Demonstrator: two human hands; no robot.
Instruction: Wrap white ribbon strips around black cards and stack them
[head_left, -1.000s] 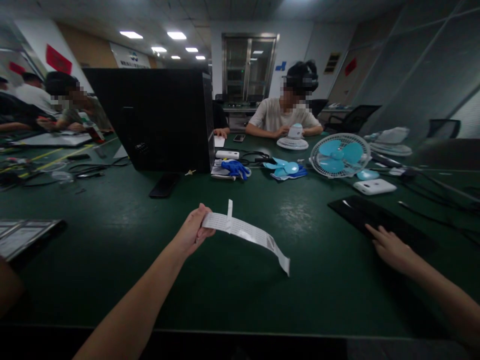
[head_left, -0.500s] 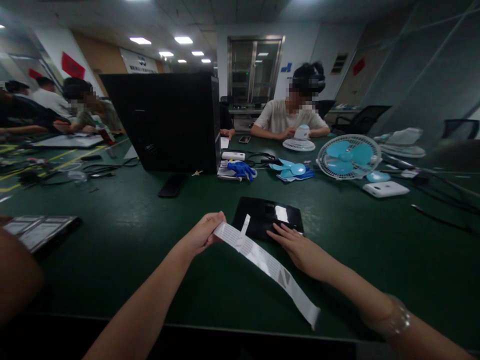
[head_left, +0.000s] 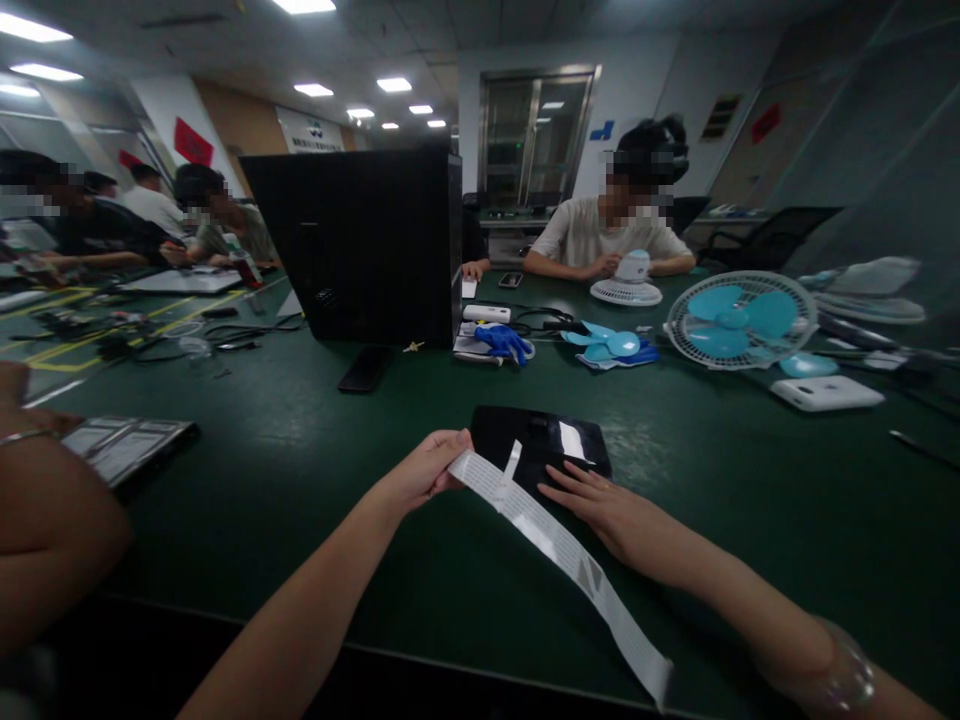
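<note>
My left hand (head_left: 429, 470) pinches one end of a long white printed strip (head_left: 555, 535) that looks like a paper label. From there the strip slopes down to the right, its free end hanging near the table's front edge. A short narrow piece sticks up from it near my fingers. Flat on the green table lies a glossy black panel (head_left: 499, 430) with a bright white patch on its right part. My right hand (head_left: 600, 500) rests on the panel's near right side, fingers spread and stretched out. What the panel belongs to, I cannot tell.
A black computer tower (head_left: 352, 250) stands behind, with a dark phone (head_left: 364, 370) before it. Blue gloves (head_left: 506, 345), a blue fan blade (head_left: 611, 342), a fan (head_left: 739, 318) and a white power bank (head_left: 827, 393) lie farther right. A neighbour's arm (head_left: 56, 530) is at left; another person sits opposite.
The view has shifted, so most things appear farther right. Both hands keep about the same places on the strip and the panel.
</note>
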